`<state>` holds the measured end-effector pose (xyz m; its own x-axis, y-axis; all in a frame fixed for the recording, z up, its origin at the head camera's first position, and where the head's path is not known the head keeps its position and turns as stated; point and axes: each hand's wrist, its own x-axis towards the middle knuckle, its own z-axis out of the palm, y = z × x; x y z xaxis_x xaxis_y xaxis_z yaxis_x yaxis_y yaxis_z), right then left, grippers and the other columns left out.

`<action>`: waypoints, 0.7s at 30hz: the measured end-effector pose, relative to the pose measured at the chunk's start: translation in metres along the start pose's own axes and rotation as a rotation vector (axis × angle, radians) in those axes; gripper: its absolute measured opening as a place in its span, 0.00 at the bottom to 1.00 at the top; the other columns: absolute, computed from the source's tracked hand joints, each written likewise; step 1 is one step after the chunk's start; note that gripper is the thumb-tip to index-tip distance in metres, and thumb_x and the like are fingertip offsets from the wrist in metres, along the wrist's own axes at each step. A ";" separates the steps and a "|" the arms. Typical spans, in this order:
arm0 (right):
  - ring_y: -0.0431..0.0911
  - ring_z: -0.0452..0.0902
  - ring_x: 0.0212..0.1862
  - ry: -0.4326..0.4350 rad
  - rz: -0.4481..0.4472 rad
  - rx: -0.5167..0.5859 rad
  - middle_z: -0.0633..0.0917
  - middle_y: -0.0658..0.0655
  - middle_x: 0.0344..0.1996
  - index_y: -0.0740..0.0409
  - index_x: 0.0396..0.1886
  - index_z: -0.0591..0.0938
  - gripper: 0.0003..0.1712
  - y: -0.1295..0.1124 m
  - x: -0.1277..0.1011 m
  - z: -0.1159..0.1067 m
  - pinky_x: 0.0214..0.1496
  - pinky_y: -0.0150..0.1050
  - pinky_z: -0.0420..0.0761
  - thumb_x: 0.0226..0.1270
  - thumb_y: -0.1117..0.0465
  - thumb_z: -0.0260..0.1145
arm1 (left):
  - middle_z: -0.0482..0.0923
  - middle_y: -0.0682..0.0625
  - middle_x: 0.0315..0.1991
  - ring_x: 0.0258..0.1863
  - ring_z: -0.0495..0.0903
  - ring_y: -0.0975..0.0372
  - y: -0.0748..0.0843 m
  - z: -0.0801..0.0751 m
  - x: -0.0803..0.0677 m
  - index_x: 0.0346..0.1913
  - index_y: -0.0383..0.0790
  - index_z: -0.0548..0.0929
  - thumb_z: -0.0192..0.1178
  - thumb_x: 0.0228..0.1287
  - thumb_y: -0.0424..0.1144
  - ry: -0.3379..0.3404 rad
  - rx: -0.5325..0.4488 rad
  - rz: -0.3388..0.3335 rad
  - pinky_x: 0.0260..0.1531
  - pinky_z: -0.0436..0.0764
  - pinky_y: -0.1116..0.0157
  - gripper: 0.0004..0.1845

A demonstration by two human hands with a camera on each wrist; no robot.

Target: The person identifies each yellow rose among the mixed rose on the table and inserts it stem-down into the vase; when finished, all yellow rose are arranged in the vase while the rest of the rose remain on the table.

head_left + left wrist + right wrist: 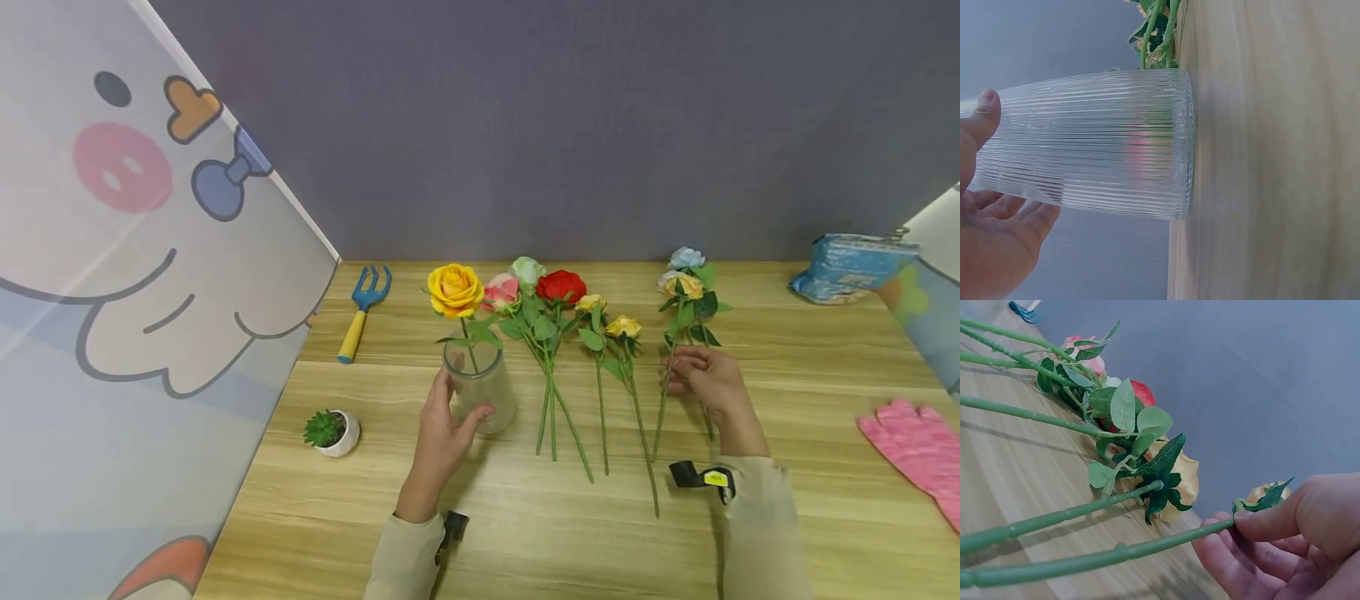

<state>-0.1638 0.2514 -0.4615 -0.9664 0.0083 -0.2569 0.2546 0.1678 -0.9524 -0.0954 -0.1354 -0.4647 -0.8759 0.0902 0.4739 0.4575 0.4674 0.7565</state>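
My left hand (pixel 442 437) grips a clear ribbed glass vase (pixel 495 398), thumb on one side and fingers on the other. One large yellow rose (pixel 455 290) stands in the vase, its bloom above the rim. On the right, my right hand (pixel 708 383) pinches the green stem (pixel 1147 547) of a pale yellow rose (pixel 686 286) between thumb and fingers. A light blue rose (pixel 686 258) lies just behind that bloom. Between the hands lie a red rose (pixel 562 286), a pink rose (pixel 501 291), a pale green rose (pixel 527 271) and two small yellow roses (pixel 623 327).
A blue hand fork with a yellow handle (pixel 353 335) and a small potted succulent (pixel 341 434) are at the left. At the right are a blue pouch (pixel 855 268) and pink gloves (pixel 917 450). A grey wall (pixel 525 133) borders the wooden table (pixel 562 550).
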 end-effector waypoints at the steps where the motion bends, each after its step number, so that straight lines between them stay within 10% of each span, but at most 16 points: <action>1: 0.31 0.82 0.33 0.001 -0.003 0.013 0.85 0.32 0.31 0.86 0.70 0.59 0.27 0.000 0.000 0.000 0.36 0.30 0.89 0.82 0.71 0.51 | 0.65 0.28 0.73 0.71 0.69 0.38 0.000 0.000 0.000 0.77 0.25 0.57 0.74 0.59 0.33 -0.001 0.002 -0.002 0.70 0.71 0.43 0.48; 21: 0.35 0.84 0.29 0.217 -0.032 0.434 0.89 0.42 0.29 0.58 0.51 0.74 0.10 -0.004 -0.003 -0.001 0.29 0.26 0.86 0.78 0.74 0.56 | 0.65 0.28 0.73 0.70 0.70 0.38 0.000 0.000 0.001 0.76 0.24 0.58 0.74 0.59 0.32 0.001 0.003 -0.004 0.70 0.71 0.43 0.47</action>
<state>-0.1619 0.2516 -0.4571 -0.9472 0.2233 -0.2300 0.1711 -0.2545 -0.9518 -0.0961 -0.1348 -0.4640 -0.8776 0.0873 0.4713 0.4534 0.4703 0.7571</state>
